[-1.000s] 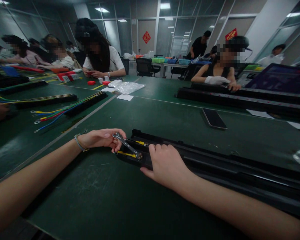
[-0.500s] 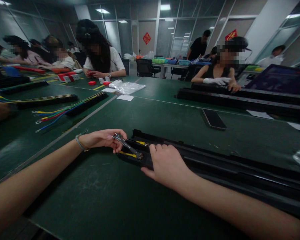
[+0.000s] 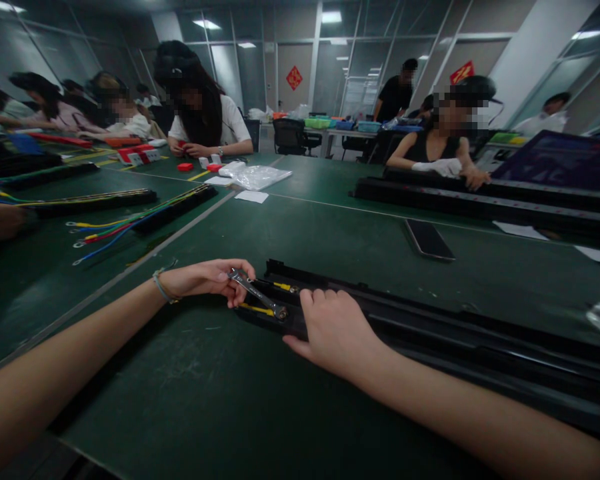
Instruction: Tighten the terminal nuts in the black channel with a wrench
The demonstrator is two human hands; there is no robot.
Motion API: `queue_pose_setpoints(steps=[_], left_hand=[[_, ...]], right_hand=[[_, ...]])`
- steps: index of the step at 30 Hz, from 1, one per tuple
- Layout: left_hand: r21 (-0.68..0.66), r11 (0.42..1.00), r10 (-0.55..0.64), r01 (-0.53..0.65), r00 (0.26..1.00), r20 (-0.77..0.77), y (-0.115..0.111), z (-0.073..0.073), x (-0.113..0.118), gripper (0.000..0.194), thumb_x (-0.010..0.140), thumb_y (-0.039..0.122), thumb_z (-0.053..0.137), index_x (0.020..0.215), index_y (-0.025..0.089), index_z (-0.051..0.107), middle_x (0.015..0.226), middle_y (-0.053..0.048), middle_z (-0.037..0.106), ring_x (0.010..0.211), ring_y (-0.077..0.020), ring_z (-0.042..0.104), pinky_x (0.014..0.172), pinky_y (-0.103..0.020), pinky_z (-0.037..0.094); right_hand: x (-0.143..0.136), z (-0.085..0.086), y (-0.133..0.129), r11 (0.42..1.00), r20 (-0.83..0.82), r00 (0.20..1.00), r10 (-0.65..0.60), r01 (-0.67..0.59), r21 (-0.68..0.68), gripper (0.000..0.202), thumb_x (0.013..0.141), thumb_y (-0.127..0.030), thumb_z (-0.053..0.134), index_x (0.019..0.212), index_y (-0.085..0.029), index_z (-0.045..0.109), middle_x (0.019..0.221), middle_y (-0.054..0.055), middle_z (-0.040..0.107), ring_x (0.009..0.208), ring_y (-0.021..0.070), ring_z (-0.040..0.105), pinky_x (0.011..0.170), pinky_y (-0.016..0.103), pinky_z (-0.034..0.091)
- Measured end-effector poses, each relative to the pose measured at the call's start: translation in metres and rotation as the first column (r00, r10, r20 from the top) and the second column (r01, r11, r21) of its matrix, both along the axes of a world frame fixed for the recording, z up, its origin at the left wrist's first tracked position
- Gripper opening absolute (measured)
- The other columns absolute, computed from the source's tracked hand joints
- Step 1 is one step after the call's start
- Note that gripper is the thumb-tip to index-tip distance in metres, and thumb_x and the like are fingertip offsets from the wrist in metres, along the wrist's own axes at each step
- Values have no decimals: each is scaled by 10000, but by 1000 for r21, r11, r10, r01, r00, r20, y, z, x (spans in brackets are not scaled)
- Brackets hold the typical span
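My left hand (image 3: pixel 215 279) is closed around one end of a silver wrench (image 3: pixel 257 293). The wrench's far end sits over a bolt beside a yellow wire lug (image 3: pixel 260 309), inside the near end of a long black rail (image 3: pixel 410 317). A second yellow lug (image 3: pixel 283 287) lies a little farther back in the rail, by another bolt. My right hand (image 3: pixel 335 330) is wrapped over the rail just right of the wrench, thumb on the near side. The rail runs off to the right, partly behind my right forearm.
A phone (image 3: pixel 429 239) lies behind the rail on the green table (image 3: pixel 180 393). Bundles of coloured wires (image 3: pixel 115 230) with ring ends are at left. Across the table one person (image 3: pixel 440 147) works at more black rails (image 3: pixel 480 198); another sits by a plastic bag (image 3: pixel 260 176).
The wrench handle and my left hand have shifted very slightly to the right. My right hand stays on the rail. The gloved person opposite has moved their hands a little.
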State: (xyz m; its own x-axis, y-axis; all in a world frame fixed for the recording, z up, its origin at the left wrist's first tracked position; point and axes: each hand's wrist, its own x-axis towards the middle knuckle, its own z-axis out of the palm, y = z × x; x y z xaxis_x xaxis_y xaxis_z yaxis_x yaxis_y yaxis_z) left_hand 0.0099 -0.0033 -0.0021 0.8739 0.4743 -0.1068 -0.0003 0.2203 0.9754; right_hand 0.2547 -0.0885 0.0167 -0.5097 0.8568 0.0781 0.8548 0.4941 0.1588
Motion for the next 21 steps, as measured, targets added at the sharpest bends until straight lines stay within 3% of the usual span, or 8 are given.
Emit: queue_pose_setpoints(steps=[21], left_hand=[[41, 999, 0, 1, 999, -40, -1, 1, 1, 340, 771, 330, 506, 1041, 145, 412, 850, -79, 539, 742, -196, 513, 643, -293, 427]], right_hand=[[-1, 1, 0, 1000, 1, 1000, -3, 3, -19, 495, 716, -570, 373, 905, -131, 503, 781, 109, 569, 696, 221, 533, 605, 345, 372]])
